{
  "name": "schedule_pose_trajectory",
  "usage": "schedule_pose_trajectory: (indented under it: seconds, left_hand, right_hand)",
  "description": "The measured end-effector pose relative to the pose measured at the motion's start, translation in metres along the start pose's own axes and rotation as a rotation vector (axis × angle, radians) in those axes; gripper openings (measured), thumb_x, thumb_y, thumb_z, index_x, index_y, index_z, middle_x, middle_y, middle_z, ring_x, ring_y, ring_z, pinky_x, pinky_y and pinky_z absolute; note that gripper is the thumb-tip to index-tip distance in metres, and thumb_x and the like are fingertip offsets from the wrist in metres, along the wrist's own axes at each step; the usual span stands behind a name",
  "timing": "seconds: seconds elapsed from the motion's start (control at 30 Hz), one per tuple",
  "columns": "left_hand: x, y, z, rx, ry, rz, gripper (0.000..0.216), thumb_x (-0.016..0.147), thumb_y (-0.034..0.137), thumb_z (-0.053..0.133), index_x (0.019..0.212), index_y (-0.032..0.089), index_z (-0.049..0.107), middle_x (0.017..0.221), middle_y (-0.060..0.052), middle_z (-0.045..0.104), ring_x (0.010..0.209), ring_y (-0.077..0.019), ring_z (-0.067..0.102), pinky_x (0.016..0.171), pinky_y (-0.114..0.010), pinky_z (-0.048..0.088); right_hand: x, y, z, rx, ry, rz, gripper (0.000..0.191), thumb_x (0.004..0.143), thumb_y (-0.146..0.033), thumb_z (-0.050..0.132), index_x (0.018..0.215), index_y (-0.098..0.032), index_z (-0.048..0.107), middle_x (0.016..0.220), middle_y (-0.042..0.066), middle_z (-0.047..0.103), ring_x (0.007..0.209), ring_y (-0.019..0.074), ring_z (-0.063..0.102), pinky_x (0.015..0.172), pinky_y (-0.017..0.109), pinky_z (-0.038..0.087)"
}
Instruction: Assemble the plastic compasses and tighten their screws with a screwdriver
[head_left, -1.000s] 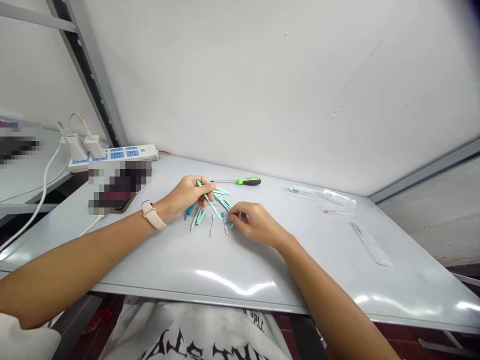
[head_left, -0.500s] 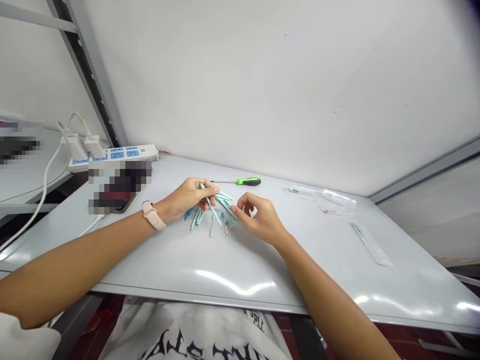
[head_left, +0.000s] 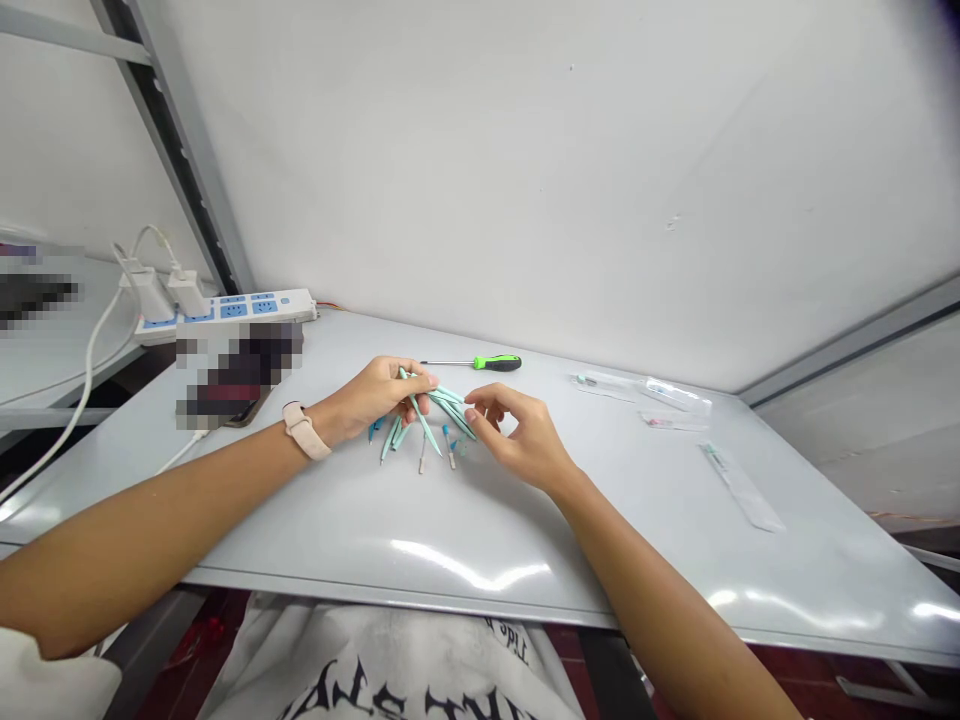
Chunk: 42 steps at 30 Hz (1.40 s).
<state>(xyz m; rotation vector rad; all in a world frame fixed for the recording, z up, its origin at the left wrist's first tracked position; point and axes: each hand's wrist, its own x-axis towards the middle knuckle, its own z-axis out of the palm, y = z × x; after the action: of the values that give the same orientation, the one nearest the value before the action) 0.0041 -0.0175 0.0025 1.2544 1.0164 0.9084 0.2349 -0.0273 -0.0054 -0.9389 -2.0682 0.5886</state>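
Observation:
My left hand (head_left: 379, 395) grips several slender pale teal plastic sticks (head_left: 450, 405), which fan out to the right of its fingers. My right hand (head_left: 521, 435) is just right of their tips, fingers curved and apart, and holds nothing I can make out. Below the hands, more teal sticks (head_left: 394, 440) and small blue-capped pins (head_left: 448, 445) lie loose on the white table (head_left: 600, 530). Just beyond them lies a green-and-black screwdriver (head_left: 496, 363).
Clear plastic sleeves (head_left: 645, 393) and a long sealed strip (head_left: 741, 486) lie on the table's right. At the far left stand a white power strip (head_left: 225, 315) with plugged-in chargers and a blurred dark object (head_left: 240, 375). A white wall rises behind the table.
My right hand has lifted and drawn back slightly from the sticks, its fingers opening. My left hand has moved a little right, with the sticks still in its grip.

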Motion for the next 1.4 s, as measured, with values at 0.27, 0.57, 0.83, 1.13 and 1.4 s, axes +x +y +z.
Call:
schedule_pose_trajectory:
  seconds: [0.27, 0.57, 0.83, 1.13, 1.4]
  left_hand:
    - [-0.001, 0.000, -0.001, 0.040, -0.009, 0.014, 0.035, 0.077, 0.045, 0.082, 0.078, 0.015, 0.064, 0.070, -0.003, 0.070, 0.050, -0.0086, 0.058, 0.048, -0.021, 0.043]
    - [-0.007, 0.006, 0.003, 0.181, -0.148, 0.006, 0.035, 0.073, 0.045, 0.086, 0.080, 0.014, 0.071, 0.067, -0.003, 0.069, 0.052, -0.0099, 0.056, 0.047, -0.022, 0.045]
    - [-0.008, 0.005, 0.004, 0.211, -0.159, 0.060, 0.033, 0.075, 0.044, 0.084, 0.078, 0.015, 0.069, 0.062, 0.000, 0.064, 0.050, -0.0082, 0.049, 0.048, -0.022, 0.038]
    - [-0.009, 0.005, 0.004, 0.220, -0.179, 0.122, 0.033, 0.076, 0.046, 0.083, 0.081, 0.016, 0.071, 0.063, 0.001, 0.063, 0.054, -0.0099, 0.051, 0.051, -0.023, 0.039]
    - [-0.008, 0.004, 0.003, 0.116, -0.045, 0.174, 0.030, 0.077, 0.043, 0.085, 0.078, 0.017, 0.071, 0.069, 0.001, 0.064, 0.062, -0.0097, 0.055, 0.056, -0.022, 0.043]
  right_hand:
    - [0.000, -0.001, 0.000, -0.013, 0.014, -0.003, 0.011, 0.092, -0.025, 0.062, 0.081, -0.022, 0.063, 0.070, 0.000, 0.065, 0.060, 0.0130, 0.053, 0.059, 0.029, 0.046]
    - [-0.001, -0.005, 0.001, 0.016, 0.009, 0.014, 0.016, 0.094, -0.029, 0.060, 0.080, -0.022, 0.062, 0.069, 0.000, 0.064, 0.061, 0.0138, 0.054, 0.061, 0.029, 0.047]
    - [-0.002, -0.009, 0.002, 0.045, -0.035, -0.003, 0.016, 0.095, -0.030, 0.060, 0.081, -0.022, 0.063, 0.070, 0.000, 0.065, 0.062, 0.0140, 0.054, 0.061, 0.030, 0.047]
    - [-0.002, -0.013, 0.004, 0.080, -0.033, -0.035, 0.015, 0.096, -0.032, 0.060, 0.086, -0.022, 0.064, 0.074, 0.001, 0.067, 0.064, 0.0143, 0.056, 0.062, 0.031, 0.048]
    - [-0.002, -0.014, 0.003, 0.090, -0.015, -0.038, 0.016, 0.097, -0.031, 0.059, 0.083, -0.022, 0.063, 0.069, -0.001, 0.063, 0.063, 0.0140, 0.055, 0.062, 0.030, 0.047]
